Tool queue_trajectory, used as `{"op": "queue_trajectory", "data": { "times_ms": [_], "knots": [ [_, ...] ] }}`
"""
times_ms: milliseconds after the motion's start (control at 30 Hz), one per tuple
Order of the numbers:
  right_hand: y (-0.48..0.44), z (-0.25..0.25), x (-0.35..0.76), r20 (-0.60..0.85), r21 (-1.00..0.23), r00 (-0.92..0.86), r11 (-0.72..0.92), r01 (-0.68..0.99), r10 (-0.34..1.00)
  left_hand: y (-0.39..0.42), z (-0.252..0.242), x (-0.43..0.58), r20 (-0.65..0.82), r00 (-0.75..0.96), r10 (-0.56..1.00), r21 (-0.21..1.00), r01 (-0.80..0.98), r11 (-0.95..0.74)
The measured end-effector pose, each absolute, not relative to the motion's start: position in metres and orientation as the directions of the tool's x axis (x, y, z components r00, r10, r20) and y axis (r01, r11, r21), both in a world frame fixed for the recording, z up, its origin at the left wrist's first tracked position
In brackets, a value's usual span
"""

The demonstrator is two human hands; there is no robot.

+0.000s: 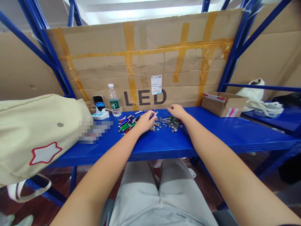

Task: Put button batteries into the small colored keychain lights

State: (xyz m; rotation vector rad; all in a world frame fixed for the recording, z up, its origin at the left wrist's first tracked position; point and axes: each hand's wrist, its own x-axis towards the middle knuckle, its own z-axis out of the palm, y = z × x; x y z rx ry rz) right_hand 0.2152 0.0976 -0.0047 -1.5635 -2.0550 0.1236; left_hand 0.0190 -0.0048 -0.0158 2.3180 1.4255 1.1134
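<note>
I sit in what looks like a storeroom or warehouse workspace, shown by the blue metal rack uprights (pixel 56 67), the blue shelf (pixel 211 131) before me, the taped cardboard panel (pixel 101 75) printed "LED" and a cardboard box (pixel 213 105).

- I see a cream bag (pixel 42 125) at left.
- My feed shows a bottle (pixel 114 103) near a phone (pixel 99 101).
- I spot a cardboard box (pixel 222 105) at right.

One left hand (pixel 146 121), one right hand (pixel 176 111), one bottle (pixel 114 103), one phone (pixel 99 102), one power strip (pixel 100 115), one small box (pixel 216 105), one star-patched bag (pixel 54 113); many pens (pixel 125 122), small discs (pixel 154 126) and clips (pixel 174 126), too crowded to count.
</note>
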Motion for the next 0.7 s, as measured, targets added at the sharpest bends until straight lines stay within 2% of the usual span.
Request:
{"op": "queue_trajectory", "data": {
  "times_ms": [67,133,200,400,567,633,700],
  "knots": [
    [0.087,-0.002,0.208,0.403,-0.543,-0.227,0.431,0.72,0.887,-0.003,-0.016,0.02,0.514,0.223,0.828,0.531,0.676,-0.511],
    [0.072,0.0,0.198,0.35,-0.687,-0.369,0.504,0.523,0.861,-0.002,-0.015,0.021,0.541,0.153,0.827,0.543,0.687,-0.482],
    [0.057,0.0,0.187,0.276,-0.732,-0.488,0.51,0.452,0.828,0.0,-0.015,0.022,0.566,0.076,0.821,0.553,0.704,-0.446],
    [0.042,-0.006,0.174,0.295,-0.694,-0.614,0.606,0.389,0.732,0.004,-0.014,0.017,0.53,0.018,0.848,0.574,0.728,-0.375],
    [0.045,-0.009,0.18,0.272,-0.663,-0.622,0.612,0.432,0.734,0.009,-0.015,0.013,0.498,0.109,0.86,0.57,0.706,-0.42],
    [0.043,-0.01,0.181,0.271,-0.626,-0.617,0.622,0.47,0.739,0.01,-0.016,0.012,0.491,0.151,0.858,0.574,0.684,-0.45],
    [0.04,-0.01,0.181,0.291,-0.539,-0.629,0.667,0.515,0.721,0.011,-0.016,0.011,0.475,0.146,0.868,0.595,0.674,-0.439]
  ]
}}
